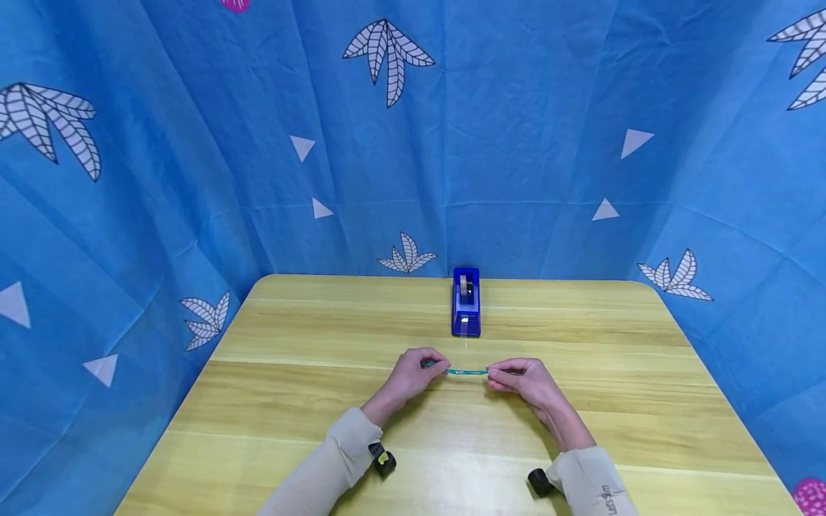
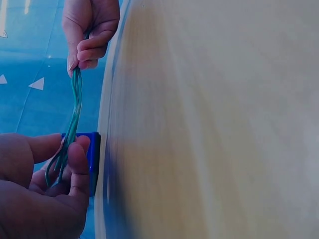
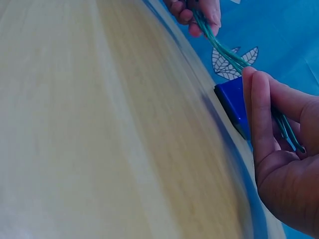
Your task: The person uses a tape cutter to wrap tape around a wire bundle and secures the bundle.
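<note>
My left hand (image 1: 416, 373) pinches the green bundle (image 1: 476, 372) at its left end, my right hand (image 1: 528, 380) at its right. Thin strands, count unclear, near side of blue tape dispenser (image 1: 466, 328).

The person's pale beige left sleeve (image 1: 316, 473) was creased near the cuff (image 1: 356, 430), while the matching right sleeve (image 1: 584, 476) carried small dark lettering (image 1: 608, 499). A black left wrist camera (image 1: 387, 466) bore a yellow patch (image 1: 383, 457); the right wrist camera (image 1: 539, 482) was black and rounded.
</note>
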The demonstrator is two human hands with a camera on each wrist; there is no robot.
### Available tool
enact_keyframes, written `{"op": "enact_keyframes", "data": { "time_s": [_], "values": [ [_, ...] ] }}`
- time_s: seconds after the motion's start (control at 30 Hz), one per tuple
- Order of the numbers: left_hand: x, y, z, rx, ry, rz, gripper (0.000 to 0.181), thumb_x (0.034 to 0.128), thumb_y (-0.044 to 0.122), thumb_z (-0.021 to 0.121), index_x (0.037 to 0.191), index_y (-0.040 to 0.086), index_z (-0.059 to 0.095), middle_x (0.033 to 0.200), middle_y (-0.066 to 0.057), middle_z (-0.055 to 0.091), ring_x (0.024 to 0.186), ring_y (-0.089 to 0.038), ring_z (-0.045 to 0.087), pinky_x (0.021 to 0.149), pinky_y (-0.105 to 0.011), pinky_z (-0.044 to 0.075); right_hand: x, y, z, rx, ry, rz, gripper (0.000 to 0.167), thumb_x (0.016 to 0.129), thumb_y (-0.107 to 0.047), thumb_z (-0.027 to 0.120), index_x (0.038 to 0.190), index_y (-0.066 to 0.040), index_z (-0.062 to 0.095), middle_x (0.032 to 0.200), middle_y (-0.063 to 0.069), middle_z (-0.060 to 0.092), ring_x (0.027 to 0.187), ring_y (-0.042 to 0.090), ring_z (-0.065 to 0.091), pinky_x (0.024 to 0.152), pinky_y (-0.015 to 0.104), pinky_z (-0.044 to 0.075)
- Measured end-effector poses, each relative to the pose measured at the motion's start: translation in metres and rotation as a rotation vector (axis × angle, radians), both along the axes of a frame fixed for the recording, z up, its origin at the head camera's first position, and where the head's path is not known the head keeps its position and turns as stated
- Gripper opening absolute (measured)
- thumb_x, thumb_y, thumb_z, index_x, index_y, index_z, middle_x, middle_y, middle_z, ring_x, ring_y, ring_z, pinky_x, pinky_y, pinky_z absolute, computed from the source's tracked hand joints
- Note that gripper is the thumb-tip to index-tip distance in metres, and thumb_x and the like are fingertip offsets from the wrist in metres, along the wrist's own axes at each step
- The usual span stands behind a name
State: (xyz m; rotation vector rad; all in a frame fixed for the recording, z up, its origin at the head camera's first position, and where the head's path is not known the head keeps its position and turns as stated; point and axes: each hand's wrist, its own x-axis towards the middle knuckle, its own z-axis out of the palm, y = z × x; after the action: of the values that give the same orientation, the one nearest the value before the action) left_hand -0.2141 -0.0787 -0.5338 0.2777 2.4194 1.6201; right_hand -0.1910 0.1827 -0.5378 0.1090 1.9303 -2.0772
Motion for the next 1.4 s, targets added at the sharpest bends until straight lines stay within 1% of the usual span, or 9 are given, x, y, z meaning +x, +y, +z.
{"op": "enact_keyframes", "data": {
  "time_s": [0.17,0.27,0.33,0.47,0.67,0.8,1.0,1.2,1.4],
  "values": [
    [-0.0001,0.0016,-0.0015,0.055,-0.093,0.007,0.011,0.0996,0.016,0.069,0.100,0.006,0.073,0.088,-0.007,0.073,0.073,-0.014,0.063,0.069,-0.027,0.059,0.0011,-0.0018,0.0027,0.005,-0.005,-0.004,0.027,0.095,0.002,0.071,0.118,0.015,0.068,0.103,0.017,0.077,0.084,0.015,0.077,0.083,0.027,0.062],
    [0.0000,0.0024,-0.0022,0.083,-0.120,0.011,0.009,0.0992,0.013,0.069,0.100,0.004,0.072,0.089,-0.008,0.073,0.073,-0.014,0.063,0.069,-0.026,0.060,0.0016,-0.0031,0.0033,0.002,-0.006,-0.013,0.026,0.094,0.003,0.072,0.117,0.014,0.069,0.103,0.018,0.077,0.084,0.016,0.078,0.083,0.027,0.062],
    [0.0004,0.0030,-0.0019,0.084,-0.115,0.016,0.007,0.0987,0.011,0.070,0.099,0.004,0.072,0.088,-0.007,0.072,0.072,-0.013,0.063,0.068,-0.024,0.058,0.0017,-0.0039,0.0027,0.000,-0.004,-0.017,0.025,0.094,0.003,0.071,0.116,0.014,0.069,0.101,0.017,0.077,0.083,0.016,0.077,0.082,0.027,0.062],
    [0.0015,0.0038,-0.0014,0.065,-0.072,0.035,0.005,0.0973,0.009,0.071,0.095,0.005,0.073,0.085,-0.006,0.071,0.071,-0.013,0.062,0.064,-0.023,0.055,0.0010,-0.0052,0.0014,0.002,0.002,-0.004,0.026,0.097,0.001,0.069,0.118,0.015,0.067,0.098,0.012,0.077,0.083,0.013,0.076,0.082,0.026,0.062],
    [0.0016,0.0050,0.0002,0.026,0.002,0.053,0.006,0.0961,0.009,0.073,0.092,0.006,0.074,0.080,-0.008,0.069,0.069,-0.014,0.061,0.062,-0.024,0.052,-0.0008,-0.0061,0.0032,0.015,-0.024,0.051,0.031,0.102,-0.013,0.067,0.119,0.013,0.067,0.093,0.009,0.076,0.081,0.013,0.075,0.079,0.025,0.063],
    [0.0021,0.0054,0.0019,-0.012,0.050,0.049,0.005,0.0952,0.009,0.074,0.091,0.006,0.075,0.081,-0.004,0.070,0.071,-0.012,0.060,0.066,-0.025,0.051,-0.0013,-0.0066,0.0051,0.035,-0.043,0.095,0.035,0.102,-0.020,0.067,0.117,0.012,0.068,0.090,0.007,0.076,0.076,0.011,0.073,0.074,0.023,0.062],
    [0.0033,0.0049,0.0041,-0.067,0.112,0.050,0.005,0.0942,0.011,0.075,0.090,0.010,0.076,0.086,0.001,0.073,0.079,-0.009,0.060,0.077,-0.028,0.050,-0.0008,-0.0074,0.0061,0.048,-0.040,0.133,0.037,0.103,-0.019,0.066,0.117,0.015,0.067,0.084,0.004,0.074,0.070,0.007,0.070,0.069,0.022,0.061],
    [0.0041,0.0047,0.0057,-0.061,0.090,0.058,0.005,0.0942,0.013,0.076,0.092,0.009,0.077,0.088,0.001,0.074,0.081,-0.010,0.060,0.076,-0.028,0.050,-0.0003,-0.0062,0.0051,0.080,-0.030,0.121,0.027,0.099,-0.012,0.070,0.112,0.012,0.071,0.082,0.003,0.073,0.065,0.005,0.065,0.065,0.019,0.059],
    [0.0048,0.0046,0.0063,0.012,0.003,0.053,0.006,0.0939,0.013,0.075,0.096,0.007,0.075,0.086,-0.001,0.072,0.077,-0.015,0.064,0.069,-0.027,0.056,-0.0018,-0.0074,0.0032,0.095,0.003,0.058,0.021,0.095,-0.003,0.072,0.110,0.012,0.073,0.080,0.007,0.075,0.064,0.006,0.065,0.062,0.019,0.058]
  ]
}}
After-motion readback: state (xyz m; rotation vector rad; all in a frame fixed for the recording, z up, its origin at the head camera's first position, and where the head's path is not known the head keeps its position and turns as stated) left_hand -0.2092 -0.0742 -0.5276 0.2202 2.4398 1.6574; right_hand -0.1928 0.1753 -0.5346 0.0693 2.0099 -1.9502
